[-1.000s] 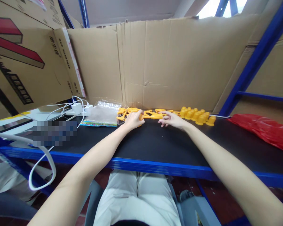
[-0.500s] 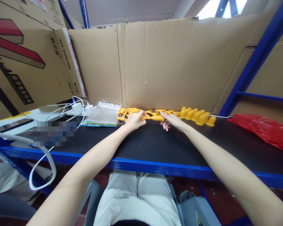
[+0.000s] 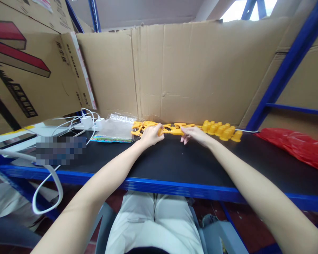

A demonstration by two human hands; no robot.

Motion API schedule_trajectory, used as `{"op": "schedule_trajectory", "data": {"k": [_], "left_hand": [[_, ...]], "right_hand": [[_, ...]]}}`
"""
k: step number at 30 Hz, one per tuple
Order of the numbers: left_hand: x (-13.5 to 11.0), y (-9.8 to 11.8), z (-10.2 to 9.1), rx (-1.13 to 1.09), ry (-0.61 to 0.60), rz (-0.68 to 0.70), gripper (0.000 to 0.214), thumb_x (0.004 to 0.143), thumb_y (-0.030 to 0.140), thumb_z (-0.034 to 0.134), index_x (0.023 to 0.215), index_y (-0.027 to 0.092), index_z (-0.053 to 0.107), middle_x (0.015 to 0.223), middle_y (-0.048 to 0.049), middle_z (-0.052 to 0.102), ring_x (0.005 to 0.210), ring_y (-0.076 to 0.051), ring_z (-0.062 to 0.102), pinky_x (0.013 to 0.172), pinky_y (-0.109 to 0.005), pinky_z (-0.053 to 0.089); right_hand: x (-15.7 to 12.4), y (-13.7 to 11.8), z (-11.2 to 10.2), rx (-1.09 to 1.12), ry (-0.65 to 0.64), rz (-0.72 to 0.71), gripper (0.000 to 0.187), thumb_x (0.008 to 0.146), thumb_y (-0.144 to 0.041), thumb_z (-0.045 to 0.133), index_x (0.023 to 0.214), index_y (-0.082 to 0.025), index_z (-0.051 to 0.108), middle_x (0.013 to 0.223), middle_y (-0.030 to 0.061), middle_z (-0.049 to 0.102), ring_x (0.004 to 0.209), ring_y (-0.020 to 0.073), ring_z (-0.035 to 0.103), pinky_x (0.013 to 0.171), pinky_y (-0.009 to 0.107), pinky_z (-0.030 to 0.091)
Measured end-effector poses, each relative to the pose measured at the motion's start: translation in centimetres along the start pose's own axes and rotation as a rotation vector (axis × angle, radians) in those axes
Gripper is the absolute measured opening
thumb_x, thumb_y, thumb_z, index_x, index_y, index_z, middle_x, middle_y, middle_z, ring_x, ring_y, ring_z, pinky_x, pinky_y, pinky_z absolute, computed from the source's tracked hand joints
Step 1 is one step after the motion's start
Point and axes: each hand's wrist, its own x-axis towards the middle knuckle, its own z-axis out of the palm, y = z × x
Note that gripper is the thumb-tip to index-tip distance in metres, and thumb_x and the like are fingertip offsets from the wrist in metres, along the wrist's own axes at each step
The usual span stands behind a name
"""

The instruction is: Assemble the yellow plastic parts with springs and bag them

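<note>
My left hand (image 3: 152,135) is closed around the left end of a long yellow plastic piece (image 3: 173,132), thumb uppermost. At its thicker right end, my right hand (image 3: 193,135) pinches it between thumb and fingers, the other fingers curled below. The piece lies level just above the black tabletop. Right behind it rests a row of similar yellow plastic parts (image 3: 185,125) with open loops, partly hidden by my hands. Several yellow cup-shaped pieces (image 3: 222,129) stand upside down in a cluster to the right of my right hand.
Clear plastic bags (image 3: 116,127) lie left of my left hand. Farther left are white chargers (image 3: 87,122) and cables. A red plastic bag (image 3: 294,144) lies at the right. A cardboard wall (image 3: 201,70) closes off the back, and a blue rail (image 3: 175,187) edges the front.
My right hand has shifted slightly and its lower fingers have curled in a little closer to the yellow piece. My left hand stays in place.
</note>
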Motion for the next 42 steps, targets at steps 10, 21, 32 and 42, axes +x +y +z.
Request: {"op": "schedule_trajectory", "data": {"k": [10, 21, 32, 42], "left_hand": [[0.0, 0.2, -0.1, -0.044, -0.019, -0.003, 0.030, 0.073, 0.027, 0.056, 0.102, 0.021, 0.057, 0.078, -0.0029, 0.065, 0.074, -0.019, 0.062, 0.068, -0.028, 0.044], [0.1, -0.3, 0.3, -0.043, -0.039, -0.033, 0.031, 0.073, 0.027, 0.055, 0.103, 0.022, 0.056, 0.078, -0.0028, 0.065, 0.074, -0.020, 0.061, 0.066, -0.028, 0.043], [0.2, -0.3, 0.2, -0.036, -0.076, -0.041, 0.032, 0.074, 0.028, 0.055, 0.105, 0.022, 0.055, 0.082, -0.0034, 0.066, 0.078, -0.020, 0.062, 0.069, -0.029, 0.044], [-0.1, -0.5, 0.1, -0.134, -0.071, 0.009, 0.049, 0.084, 0.040, 0.048, 0.128, 0.021, 0.035, 0.078, -0.0010, 0.065, 0.074, -0.018, 0.062, 0.068, -0.028, 0.045]], "right_hand": [[0.0, -0.1, 0.7, 0.035, 0.049, 0.152, 0.050, 0.085, -0.058, 0.042, 0.076, -0.012, 0.059, 0.059, 0.0095, 0.065, 0.044, 0.0121, 0.057, 0.044, 0.022, 0.045], [0.1, 0.4, 0.2, 0.048, -0.017, 0.089, 0.023, 0.086, -0.037, 0.054, 0.091, -0.015, 0.054, 0.082, 0.0080, 0.068, 0.057, 0.0105, 0.062, 0.050, 0.019, 0.047], [0.2, 0.2, 0.2, 0.054, 0.018, 0.096, 0.023, 0.084, -0.038, 0.058, 0.087, -0.015, 0.056, 0.079, 0.0080, 0.068, 0.057, 0.0105, 0.062, 0.050, 0.020, 0.047], [0.4, 0.6, -1.0, 0.303, 0.214, 0.004, 0.025, 0.075, -0.035, 0.067, 0.089, -0.017, 0.056, 0.071, 0.0029, 0.065, 0.054, 0.0093, 0.059, 0.054, 0.022, 0.048]]}}
